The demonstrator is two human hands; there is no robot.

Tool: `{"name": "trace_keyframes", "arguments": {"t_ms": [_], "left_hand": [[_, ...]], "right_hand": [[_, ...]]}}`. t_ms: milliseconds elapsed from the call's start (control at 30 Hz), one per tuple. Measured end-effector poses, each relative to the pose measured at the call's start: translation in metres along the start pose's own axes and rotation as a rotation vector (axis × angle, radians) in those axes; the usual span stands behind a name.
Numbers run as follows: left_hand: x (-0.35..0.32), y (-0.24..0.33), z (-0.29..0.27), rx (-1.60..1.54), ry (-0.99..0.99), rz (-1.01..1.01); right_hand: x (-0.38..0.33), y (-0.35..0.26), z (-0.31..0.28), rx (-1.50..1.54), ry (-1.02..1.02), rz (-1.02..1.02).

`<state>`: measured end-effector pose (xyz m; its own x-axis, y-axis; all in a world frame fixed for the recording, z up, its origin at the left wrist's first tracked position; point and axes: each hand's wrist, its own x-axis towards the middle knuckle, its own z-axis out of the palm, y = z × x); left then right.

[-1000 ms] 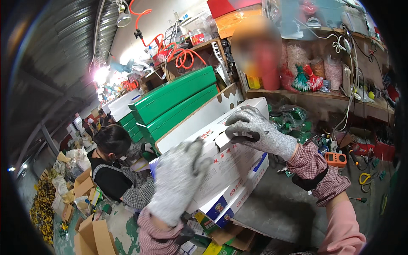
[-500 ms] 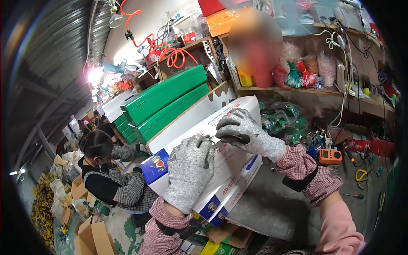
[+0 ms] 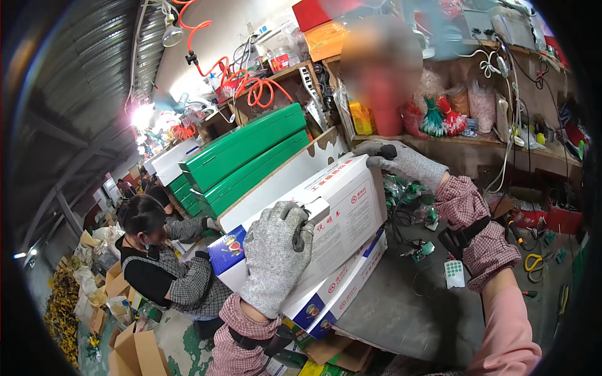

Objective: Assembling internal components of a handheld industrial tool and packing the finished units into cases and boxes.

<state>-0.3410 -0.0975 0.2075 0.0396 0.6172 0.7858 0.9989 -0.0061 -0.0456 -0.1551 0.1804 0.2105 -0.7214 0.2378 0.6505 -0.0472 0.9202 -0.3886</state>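
A long white carton [image 3: 342, 203] with blue ends and red print lies slantwise in front of me, on top of other white-and-blue cartons [image 3: 342, 289]. Grey gloves cover both hands. My left hand [image 3: 276, 254] is closed over the carton's near left part, its fingers curled beside a small white raised flap [image 3: 318, 208]. At the far right end, my right hand [image 3: 401, 164] grips the carton's upper corner, thumb on top. Part of that grip is hidden behind the carton.
Green metal cases [image 3: 251, 150] are stacked behind the carton. Bagged green parts [image 3: 404, 191], yellow scissors [image 3: 533, 263] and a white sheet with green dots [image 3: 454, 274] lie on the dark bench [image 3: 401, 313]. A co-worker [image 3: 157, 250] sits at left. Shelves hold bundled parts [image 3: 433, 119].
My right hand has moved from the carton's middle to its far right end. The carton has turned, showing more of its printed side. My left hand has stayed nearly in place.
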Motion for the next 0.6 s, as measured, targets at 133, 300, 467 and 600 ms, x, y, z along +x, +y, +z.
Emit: {"name": "trace_keyframes", "arguments": {"t_ms": [133,300,467,600], "left_hand": [[0.003,-0.001,0.004,-0.025,0.035,0.039],[-0.001,0.005,0.001,0.007,-0.027,0.012],[0.002,0.003,0.000,-0.099,-0.032,-0.060],[-0.002,0.004,-0.002,-0.164,-0.048,-0.108]], "right_hand": [[-0.001,0.018,0.005,0.056,0.036,0.039],[-0.027,0.019,0.031,0.085,0.189,-0.043],[-0.001,-0.058,0.030,-0.257,0.156,-0.246],[0.017,-0.082,0.055,0.038,-0.138,-0.306]]}}
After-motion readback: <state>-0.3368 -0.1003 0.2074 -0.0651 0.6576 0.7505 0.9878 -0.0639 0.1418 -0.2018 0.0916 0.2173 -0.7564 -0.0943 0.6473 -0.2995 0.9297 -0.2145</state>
